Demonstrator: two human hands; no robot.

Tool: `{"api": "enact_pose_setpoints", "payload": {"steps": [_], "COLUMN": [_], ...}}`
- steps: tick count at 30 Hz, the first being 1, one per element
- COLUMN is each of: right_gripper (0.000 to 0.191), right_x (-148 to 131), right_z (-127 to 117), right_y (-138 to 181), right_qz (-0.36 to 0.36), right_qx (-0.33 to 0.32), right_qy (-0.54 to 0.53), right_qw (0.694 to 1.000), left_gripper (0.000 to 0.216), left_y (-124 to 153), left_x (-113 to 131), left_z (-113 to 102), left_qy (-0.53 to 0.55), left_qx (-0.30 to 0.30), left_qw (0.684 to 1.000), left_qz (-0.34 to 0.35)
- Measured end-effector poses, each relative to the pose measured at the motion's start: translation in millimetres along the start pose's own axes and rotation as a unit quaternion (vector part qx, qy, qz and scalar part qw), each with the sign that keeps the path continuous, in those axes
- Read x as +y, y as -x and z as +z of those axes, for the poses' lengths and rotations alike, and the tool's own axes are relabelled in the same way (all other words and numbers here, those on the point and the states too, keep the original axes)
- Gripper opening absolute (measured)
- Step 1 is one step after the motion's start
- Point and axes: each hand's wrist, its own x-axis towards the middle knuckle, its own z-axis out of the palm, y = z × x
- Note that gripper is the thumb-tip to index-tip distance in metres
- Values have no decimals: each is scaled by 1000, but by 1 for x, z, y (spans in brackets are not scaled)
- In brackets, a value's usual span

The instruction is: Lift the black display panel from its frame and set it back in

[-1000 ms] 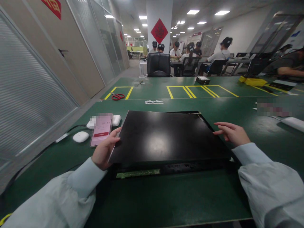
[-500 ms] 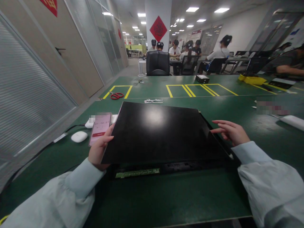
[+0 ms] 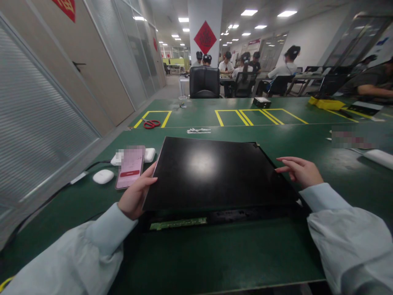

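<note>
A glossy black display panel (image 3: 211,174) lies in front of me with its left side raised. My left hand (image 3: 138,192) grips that left edge, thumb on top and fingers beneath. At the right edge, my right hand (image 3: 299,170) has its fingers stretched out and apart, the fingertips at or just touching the rim; exact contact is hard to make out. Under the panel a dark frame (image 3: 233,215) shows along the near side. A green circuit board strip (image 3: 178,223) sits by its front edge. Most of what is beneath the panel is hidden.
Left of the panel are a phone (image 3: 130,168), a white rounded case (image 3: 103,176) and a cable. Red-handled scissors (image 3: 152,123) and small white pieces (image 3: 199,130) lie farther back on the green table (image 3: 215,262). A black box (image 3: 261,102) stands beyond; several people sit behind.
My left hand has shifted right and slightly down, carrying the panel's left edge with it, so the panel sits lower. My right hand has hardly moved.
</note>
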Motion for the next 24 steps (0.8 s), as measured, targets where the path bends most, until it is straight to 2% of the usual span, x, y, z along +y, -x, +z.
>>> {"api": "enact_pose_setpoints", "payload": {"steps": [8, 13, 24], "right_gripper": [39, 43, 48], "right_x": [8, 11, 9], "right_z": [2, 1, 1], "right_y": [0, -2, 1], "right_qz": [-75, -109, -127], "right_qx": [25, 31, 28], "right_qy": [116, 136, 151], "right_qw": [990, 984, 980], "left_gripper": [84, 81, 83], "left_y": [-6, -9, -9], "left_x": [-4, -7, -10], "left_z": [-10, -14, -16], "left_qy": [-15, -24, -49], "left_qx": [-8, 0, -4], "left_qw": [1000, 1000, 999], "left_qz": [-11, -8, -3]}}
